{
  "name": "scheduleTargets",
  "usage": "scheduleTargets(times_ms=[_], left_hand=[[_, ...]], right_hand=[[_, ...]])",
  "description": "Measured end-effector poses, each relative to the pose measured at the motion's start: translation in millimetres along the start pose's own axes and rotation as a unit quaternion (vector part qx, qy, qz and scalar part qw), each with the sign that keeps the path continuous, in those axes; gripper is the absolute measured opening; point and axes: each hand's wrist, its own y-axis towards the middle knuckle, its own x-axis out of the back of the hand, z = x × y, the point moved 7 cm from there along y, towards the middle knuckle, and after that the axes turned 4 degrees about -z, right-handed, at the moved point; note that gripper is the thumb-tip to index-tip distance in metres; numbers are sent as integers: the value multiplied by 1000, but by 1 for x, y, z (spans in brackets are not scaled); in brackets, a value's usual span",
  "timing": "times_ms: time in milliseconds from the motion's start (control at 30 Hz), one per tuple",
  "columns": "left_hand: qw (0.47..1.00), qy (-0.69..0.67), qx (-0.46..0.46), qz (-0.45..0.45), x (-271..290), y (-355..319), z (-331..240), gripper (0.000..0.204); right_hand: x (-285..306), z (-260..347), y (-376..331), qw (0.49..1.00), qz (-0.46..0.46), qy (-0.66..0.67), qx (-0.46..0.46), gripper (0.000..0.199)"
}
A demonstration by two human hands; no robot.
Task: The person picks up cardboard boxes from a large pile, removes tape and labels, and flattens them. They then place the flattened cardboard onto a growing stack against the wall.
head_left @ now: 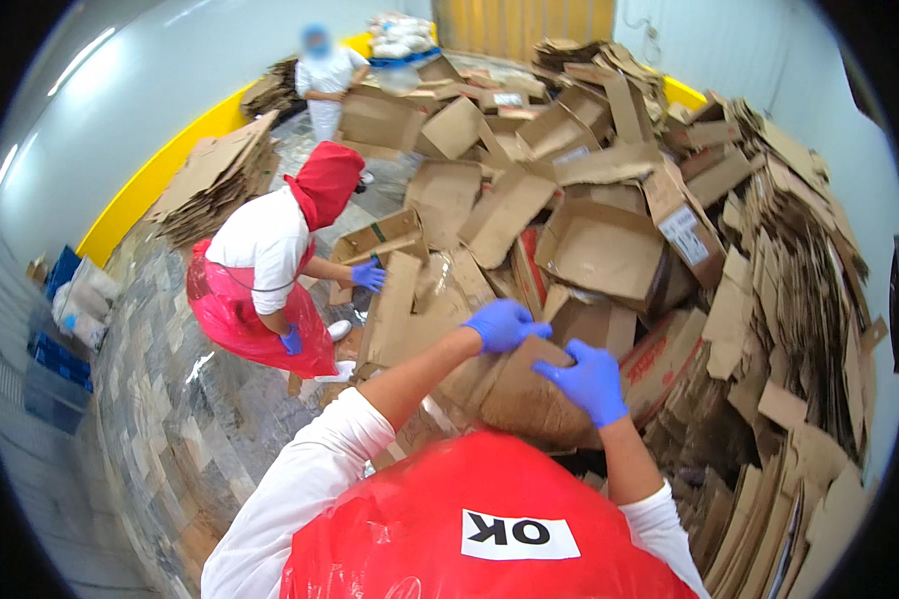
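Both of my hands wear blue gloves and grip one brown cardboard box (524, 399) in front of my chest. My left hand (504, 324) holds its upper left edge. My right hand (587, 379) presses on its top right flap. A red plastic apron (449, 499) with a white label covers my front. The box's lower part is hidden behind the apron.
A large heap of flattened and open cardboard boxes (609, 230) fills the middle and right. A co-worker in a red hood and red apron (270, 270) bends over cardboard at left, hands in blue gloves. Another person in white (325, 80) stands at the back. Stone-tiled floor (170, 399) lies at left.
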Motion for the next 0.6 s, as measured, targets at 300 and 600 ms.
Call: scheduleTargets(times_ms=[300, 600], left_hand=[[983, -2, -14, 181, -53, -14, 78, 35], [976, -134, 134, 103, -49, -48, 91, 49]], right_hand=[[-36, 19, -8, 992, 115, -39, 30, 59], [-41, 49, -13, 977, 182, -70, 92, 54]])
